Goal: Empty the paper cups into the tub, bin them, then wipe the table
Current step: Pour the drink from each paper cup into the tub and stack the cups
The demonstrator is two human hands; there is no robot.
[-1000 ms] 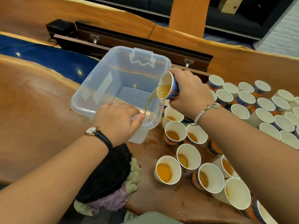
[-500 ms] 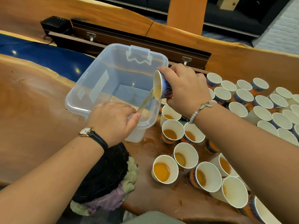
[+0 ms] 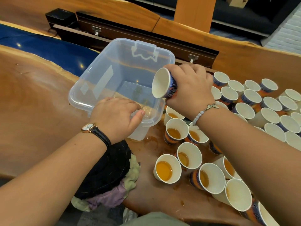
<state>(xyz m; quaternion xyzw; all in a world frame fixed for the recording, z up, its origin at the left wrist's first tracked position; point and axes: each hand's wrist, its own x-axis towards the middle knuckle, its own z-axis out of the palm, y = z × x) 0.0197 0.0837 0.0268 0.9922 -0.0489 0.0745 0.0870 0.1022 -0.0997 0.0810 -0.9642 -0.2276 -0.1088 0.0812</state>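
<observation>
A clear plastic tub (image 3: 91, 75) stands on the wooden table (image 3: 32, 103), with a little amber liquid in its near corner. My left hand (image 3: 116, 117) grips the tub's near rim. My right hand (image 3: 189, 88) holds a blue-patterned paper cup (image 3: 162, 83) tipped on its side over the tub's right edge, mouth toward me, its white inside looking empty. Several cups (image 3: 167, 168) holding amber liquid stand to the right of the tub, below my right arm. Several more cups (image 3: 249, 97) crowd the far right.
A heap of dark, purple and pale green cloths (image 3: 107, 173) lies at the table's near edge under my left wrist. Small spills (image 3: 150, 141) wet the wood beside the tub. A dark drawer unit (image 3: 130, 33) and a blue table strip (image 3: 48, 49) lie beyond.
The stream of amber liquid from the tipped cup has stopped; the cup is now turned further over and looks empty. My left hand stays on the tub's rim.
</observation>
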